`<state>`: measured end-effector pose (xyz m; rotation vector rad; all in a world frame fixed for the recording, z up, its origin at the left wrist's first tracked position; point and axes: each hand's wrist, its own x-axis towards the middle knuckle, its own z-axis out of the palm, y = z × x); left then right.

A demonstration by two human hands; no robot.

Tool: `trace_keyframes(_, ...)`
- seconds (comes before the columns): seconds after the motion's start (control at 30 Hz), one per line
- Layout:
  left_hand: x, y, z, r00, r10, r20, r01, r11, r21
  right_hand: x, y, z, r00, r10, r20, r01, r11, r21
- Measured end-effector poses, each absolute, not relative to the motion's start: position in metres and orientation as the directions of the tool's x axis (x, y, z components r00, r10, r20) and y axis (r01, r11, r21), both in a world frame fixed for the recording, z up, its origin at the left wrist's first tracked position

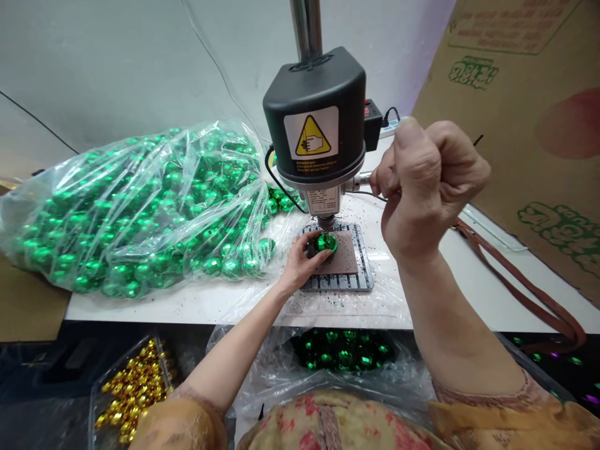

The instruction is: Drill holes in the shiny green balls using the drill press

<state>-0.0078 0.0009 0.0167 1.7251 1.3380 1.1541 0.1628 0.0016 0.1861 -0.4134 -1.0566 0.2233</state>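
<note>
A small black bench drill press point(315, 115) with a yellow warning label stands in front of me. Under its chuck, my left hand point(304, 255) grips a shiny green faceted ball point(327, 242) between thumb and fingers. The ball rests on a brown square pad point(344, 253) on the slotted grey base point(364, 275). Raised at the machine's right side, my right hand point(424, 181) is closed round the feed lever point(362, 180); most of the lever is hidden by the fingers. Dark shavings lie scattered about the base. Whether the bit touches the ball I cannot tell.
A big clear bag of green balls point(154, 212) fills the table's left side. Below the table edge are another bag of green balls point(347, 350) and a clear bin of gold balls point(135, 387). At right stand a cardboard box point(525, 144) and a brown strap point(520, 278).
</note>
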Motion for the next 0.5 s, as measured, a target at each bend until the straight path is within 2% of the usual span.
trace_keyframes(0.3,0.005,-0.006,0.01,0.121,0.961,0.247,0.345,-0.274,0.898,0.166,0.002,0.194,0.426,0.414,0.804,-0.024,0.894,-0.447)
trace_keyframes(0.5,0.005,-0.008,0.012,0.125,0.957,0.262,0.366,-0.29,0.884,0.161,-0.002,0.173,0.468,0.311,0.827,0.038,0.928,-0.371)
